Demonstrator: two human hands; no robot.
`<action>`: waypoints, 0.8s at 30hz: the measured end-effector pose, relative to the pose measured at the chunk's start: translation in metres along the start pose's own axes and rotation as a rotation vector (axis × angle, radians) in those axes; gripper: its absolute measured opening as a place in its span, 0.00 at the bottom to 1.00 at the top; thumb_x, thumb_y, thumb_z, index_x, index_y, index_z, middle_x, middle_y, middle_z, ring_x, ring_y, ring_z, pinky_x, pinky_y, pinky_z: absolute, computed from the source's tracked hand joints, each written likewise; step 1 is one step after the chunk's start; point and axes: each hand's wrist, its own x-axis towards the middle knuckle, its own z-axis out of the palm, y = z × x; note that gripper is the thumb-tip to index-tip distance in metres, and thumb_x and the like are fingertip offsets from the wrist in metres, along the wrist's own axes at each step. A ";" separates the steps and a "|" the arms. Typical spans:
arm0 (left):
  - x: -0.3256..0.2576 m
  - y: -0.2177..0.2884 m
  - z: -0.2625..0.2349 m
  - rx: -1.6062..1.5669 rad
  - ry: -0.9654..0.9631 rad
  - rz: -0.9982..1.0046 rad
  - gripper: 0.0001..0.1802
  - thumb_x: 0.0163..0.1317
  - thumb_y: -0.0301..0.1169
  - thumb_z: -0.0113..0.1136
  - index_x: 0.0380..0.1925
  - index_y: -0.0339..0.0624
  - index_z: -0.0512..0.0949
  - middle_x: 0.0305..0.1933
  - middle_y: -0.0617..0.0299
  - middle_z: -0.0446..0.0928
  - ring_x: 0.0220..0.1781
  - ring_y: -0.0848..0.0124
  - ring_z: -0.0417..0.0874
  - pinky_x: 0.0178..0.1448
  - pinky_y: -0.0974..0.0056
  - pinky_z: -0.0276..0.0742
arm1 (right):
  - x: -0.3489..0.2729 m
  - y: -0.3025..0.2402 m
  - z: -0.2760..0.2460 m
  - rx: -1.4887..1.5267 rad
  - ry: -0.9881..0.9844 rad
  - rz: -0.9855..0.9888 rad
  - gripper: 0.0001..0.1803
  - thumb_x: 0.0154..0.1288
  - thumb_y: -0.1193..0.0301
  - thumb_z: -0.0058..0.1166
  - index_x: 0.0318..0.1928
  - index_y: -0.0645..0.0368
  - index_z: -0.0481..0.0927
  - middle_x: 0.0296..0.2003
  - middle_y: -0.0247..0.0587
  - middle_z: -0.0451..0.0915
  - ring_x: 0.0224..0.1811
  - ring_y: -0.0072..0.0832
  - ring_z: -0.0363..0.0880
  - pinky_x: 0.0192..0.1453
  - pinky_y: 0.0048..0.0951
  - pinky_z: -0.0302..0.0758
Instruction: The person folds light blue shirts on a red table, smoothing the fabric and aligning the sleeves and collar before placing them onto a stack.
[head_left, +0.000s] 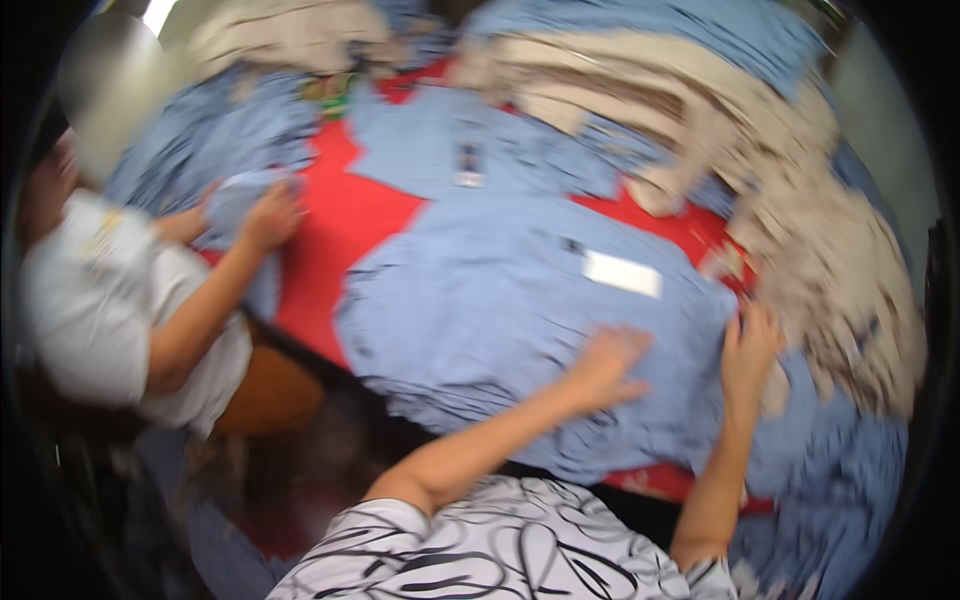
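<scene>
A stack of light blue garments (470, 290) lies spread in front of me. A blank-looking white card (622, 275) rests on its upper right part, beside a small dark tag. My left hand (612, 366) is laid flat on the top garment below the card, fingers spread. At the stack's right edge, my right hand (753, 343) has its fingers bent and closed on the blue cloth; blur hides the fingertips. Beyond the stack, another blue garment (540, 160) is laid out with a small label (468, 168) on it.
A red tabletop (335, 230) shows between the cloths. Heaps of beige cloth (800, 230) and blue cloth (820, 480) crowd the right side, with more piles at the back. At left, a co-worker (130, 300) holds a folded blue cloth (238, 200) in both hands.
</scene>
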 end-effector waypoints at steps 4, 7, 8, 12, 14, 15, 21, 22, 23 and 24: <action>-0.008 0.031 -0.036 -0.866 -0.084 -0.282 0.49 0.53 0.33 0.70 0.72 0.37 0.52 0.66 0.52 0.67 0.62 0.65 0.72 0.66 0.63 0.67 | -0.009 -0.101 -0.041 0.484 -0.557 -0.134 0.16 0.55 0.70 0.62 0.43 0.62 0.77 0.35 0.50 0.76 0.44 0.47 0.73 0.53 0.43 0.65; -0.044 -0.006 -0.019 -1.265 0.294 -0.409 0.35 0.56 0.30 0.66 0.64 0.35 0.64 0.56 0.57 0.74 0.55 0.67 0.77 0.62 0.65 0.71 | -0.005 -0.125 -0.028 0.502 -0.476 -0.287 0.21 0.53 0.68 0.65 0.47 0.62 0.77 0.38 0.52 0.77 0.44 0.46 0.75 0.53 0.39 0.68; -0.048 -0.015 -0.019 -1.390 0.372 -0.505 0.30 0.57 0.30 0.65 0.60 0.34 0.69 0.52 0.59 0.77 0.52 0.66 0.79 0.60 0.64 0.72 | -0.013 -0.108 -0.013 0.416 -0.560 -0.304 0.22 0.53 0.68 0.66 0.48 0.63 0.76 0.40 0.52 0.78 0.44 0.46 0.75 0.52 0.38 0.69; -0.059 -0.054 -0.016 -1.866 0.155 -0.583 0.31 0.62 0.26 0.60 0.65 0.36 0.65 0.61 0.57 0.72 0.63 0.67 0.72 0.67 0.61 0.68 | -0.044 -0.076 0.039 0.565 -0.850 0.087 0.18 0.59 0.70 0.61 0.48 0.66 0.76 0.38 0.52 0.79 0.40 0.41 0.78 0.46 0.36 0.73; -0.056 -0.043 -0.018 -1.824 0.219 -0.658 0.31 0.64 0.29 0.60 0.66 0.36 0.62 0.63 0.56 0.70 0.65 0.65 0.70 0.68 0.60 0.67 | -0.039 -0.083 0.042 0.623 -0.788 0.293 0.15 0.61 0.71 0.59 0.46 0.66 0.76 0.38 0.52 0.80 0.40 0.41 0.79 0.45 0.36 0.73; -0.055 -0.035 -0.018 -1.758 0.322 -0.653 0.33 0.64 0.30 0.60 0.67 0.36 0.61 0.64 0.55 0.70 0.66 0.65 0.70 0.68 0.60 0.67 | -0.035 -0.093 0.039 0.692 -0.670 0.358 0.14 0.62 0.72 0.58 0.46 0.66 0.76 0.38 0.51 0.80 0.39 0.40 0.80 0.45 0.35 0.74; -0.065 0.002 -0.018 -1.029 0.288 -0.493 0.35 0.61 0.37 0.65 0.63 0.38 0.62 0.57 0.57 0.71 0.59 0.71 0.71 0.61 0.64 0.69 | -0.021 -0.167 -0.012 0.905 -0.524 -0.237 0.12 0.61 0.83 0.49 0.45 0.65 0.79 0.42 0.46 0.82 0.48 0.36 0.81 0.55 0.31 0.73; -0.062 0.012 -0.031 -1.172 0.220 -0.499 0.30 0.61 0.36 0.63 0.61 0.38 0.65 0.55 0.59 0.72 0.56 0.73 0.73 0.57 0.66 0.71 | -0.023 -0.166 -0.013 0.969 -0.553 -0.194 0.14 0.60 0.84 0.49 0.46 0.65 0.79 0.43 0.46 0.82 0.49 0.37 0.81 0.56 0.32 0.73; -0.059 0.001 -0.014 -1.153 0.400 -0.512 0.27 0.63 0.35 0.62 0.60 0.37 0.67 0.55 0.60 0.74 0.55 0.75 0.75 0.55 0.68 0.73 | -0.024 -0.164 -0.013 1.034 -0.583 -0.151 0.15 0.60 0.85 0.48 0.47 0.65 0.79 0.44 0.47 0.82 0.50 0.38 0.81 0.57 0.32 0.73; -0.059 -0.007 -0.018 -1.338 0.438 -0.614 0.26 0.65 0.35 0.62 0.59 0.37 0.68 0.56 0.60 0.74 0.56 0.74 0.75 0.57 0.66 0.73 | -0.028 -0.153 -0.001 0.970 -0.470 -0.105 0.16 0.61 0.85 0.46 0.49 0.65 0.79 0.47 0.48 0.81 0.52 0.38 0.80 0.57 0.32 0.73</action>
